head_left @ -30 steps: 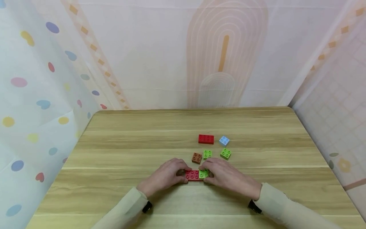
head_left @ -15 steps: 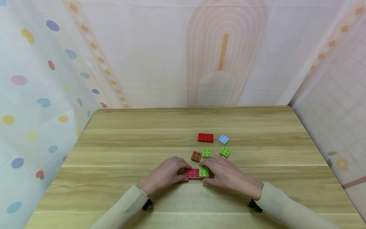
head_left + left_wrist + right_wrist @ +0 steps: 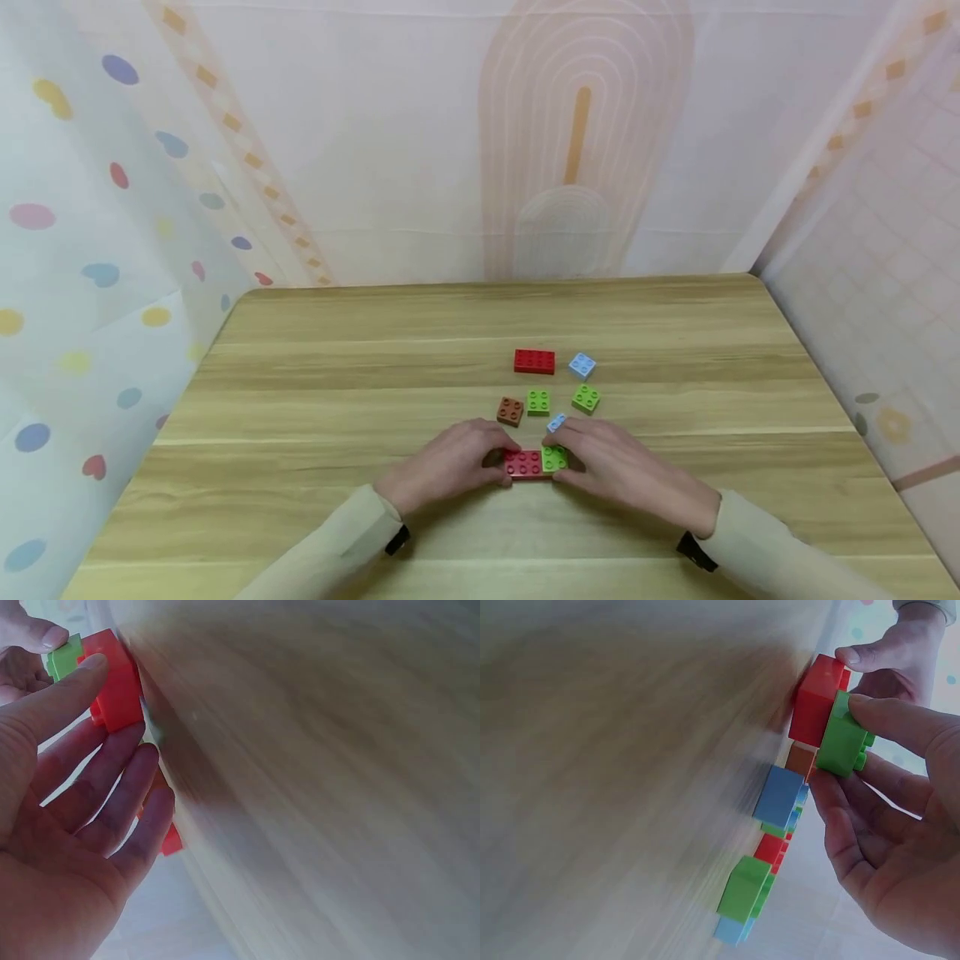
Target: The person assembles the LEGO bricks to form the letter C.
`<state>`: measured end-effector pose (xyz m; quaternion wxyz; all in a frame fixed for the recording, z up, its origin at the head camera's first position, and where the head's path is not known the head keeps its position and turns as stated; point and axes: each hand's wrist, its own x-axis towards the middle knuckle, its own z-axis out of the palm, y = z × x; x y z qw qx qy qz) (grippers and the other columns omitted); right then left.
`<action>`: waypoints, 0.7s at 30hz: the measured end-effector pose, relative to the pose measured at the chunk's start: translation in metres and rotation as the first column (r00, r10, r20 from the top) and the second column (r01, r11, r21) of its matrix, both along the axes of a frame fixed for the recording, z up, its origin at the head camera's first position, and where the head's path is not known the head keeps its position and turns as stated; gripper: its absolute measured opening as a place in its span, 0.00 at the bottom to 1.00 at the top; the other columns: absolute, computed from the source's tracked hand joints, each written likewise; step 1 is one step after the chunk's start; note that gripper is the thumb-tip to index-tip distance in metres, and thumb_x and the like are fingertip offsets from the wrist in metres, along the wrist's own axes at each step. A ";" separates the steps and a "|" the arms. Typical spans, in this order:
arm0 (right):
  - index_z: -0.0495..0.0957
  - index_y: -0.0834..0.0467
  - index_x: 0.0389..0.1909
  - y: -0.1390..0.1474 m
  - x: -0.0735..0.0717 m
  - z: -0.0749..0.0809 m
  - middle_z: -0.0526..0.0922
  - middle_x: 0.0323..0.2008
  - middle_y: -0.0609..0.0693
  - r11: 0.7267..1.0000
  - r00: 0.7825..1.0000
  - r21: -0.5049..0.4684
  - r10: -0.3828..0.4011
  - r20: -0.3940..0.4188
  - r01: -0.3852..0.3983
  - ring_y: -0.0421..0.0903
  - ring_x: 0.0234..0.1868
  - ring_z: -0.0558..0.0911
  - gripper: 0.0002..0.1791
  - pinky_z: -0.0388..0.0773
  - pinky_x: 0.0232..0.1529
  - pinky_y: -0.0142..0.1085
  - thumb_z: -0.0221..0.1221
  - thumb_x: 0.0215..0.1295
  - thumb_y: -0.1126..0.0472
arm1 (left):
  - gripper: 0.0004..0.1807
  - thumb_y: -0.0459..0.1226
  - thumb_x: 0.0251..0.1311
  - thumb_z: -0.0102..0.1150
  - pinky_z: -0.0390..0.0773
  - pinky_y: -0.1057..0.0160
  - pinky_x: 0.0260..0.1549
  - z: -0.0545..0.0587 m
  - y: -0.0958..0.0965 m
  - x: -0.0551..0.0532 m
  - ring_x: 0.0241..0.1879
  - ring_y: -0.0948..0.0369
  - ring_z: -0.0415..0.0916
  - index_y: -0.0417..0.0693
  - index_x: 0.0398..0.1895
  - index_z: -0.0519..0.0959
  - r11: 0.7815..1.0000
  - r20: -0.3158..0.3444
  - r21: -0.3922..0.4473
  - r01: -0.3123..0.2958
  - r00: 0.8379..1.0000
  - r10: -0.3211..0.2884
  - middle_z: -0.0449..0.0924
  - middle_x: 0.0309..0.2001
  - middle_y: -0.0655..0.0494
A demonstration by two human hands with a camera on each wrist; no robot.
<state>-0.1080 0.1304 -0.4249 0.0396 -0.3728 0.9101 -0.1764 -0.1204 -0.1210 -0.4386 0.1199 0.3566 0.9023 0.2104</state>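
In the head view my left hand (image 3: 450, 468) grips the left end of a long red brick (image 3: 522, 463) between thumb and fingers. A light-green brick (image 3: 554, 459) sits on top of the red one at its right end. My right hand (image 3: 626, 471) pinches this green brick from the right; the right wrist view shows the thumb on one side of the green brick (image 3: 840, 739) and fingertips on the other. A light-blue brick (image 3: 557, 422) lies just behind the right hand, partly hidden by it.
Behind the hands on the wooden table (image 3: 337, 367) lie a brown brick (image 3: 510, 411), a green brick (image 3: 538, 402), another green brick (image 3: 586, 397), a second long red brick (image 3: 535, 361) and a second light-blue brick (image 3: 582, 365). Printed cloth (image 3: 405, 150) hangs around the table.
Both hands have shifted a little to the right together with the red and green bricks. The light-blue brick behind the right hand has come into sight. The head view has turned slightly.
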 end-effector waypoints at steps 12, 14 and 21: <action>0.82 0.59 0.50 0.015 0.007 -0.004 0.81 0.43 0.48 0.999 0.998 -0.044 -0.009 0.057 0.011 0.37 0.38 0.77 0.20 0.78 0.37 0.31 0.70 0.59 0.55 | 0.19 0.46 0.57 0.71 0.77 0.68 0.47 -0.005 0.015 0.000 0.43 0.69 0.76 0.50 0.50 0.83 0.999 0.005 0.013 0.047 0.999 -0.047 0.80 0.45 0.63; 0.82 0.59 0.49 0.015 0.007 -0.004 0.82 0.43 0.48 0.998 0.998 -0.056 -0.005 0.068 0.009 0.37 0.36 0.77 0.20 0.78 0.35 0.30 0.70 0.59 0.55 | 0.19 0.46 0.57 0.71 0.77 0.69 0.47 -0.005 0.015 0.000 0.43 0.70 0.75 0.50 0.50 0.83 0.999 0.010 0.014 0.043 0.999 -0.043 0.80 0.45 0.63; 0.82 0.58 0.49 0.015 0.005 -0.007 0.80 0.39 0.44 0.994 0.993 -0.098 -0.034 0.110 0.045 0.37 0.32 0.74 0.19 0.75 0.30 0.28 0.70 0.58 0.56 | 0.19 0.45 0.57 0.71 0.77 0.68 0.47 -0.006 0.016 -0.001 0.43 0.69 0.75 0.51 0.50 0.83 0.999 0.012 0.029 0.037 0.999 -0.037 0.79 0.44 0.64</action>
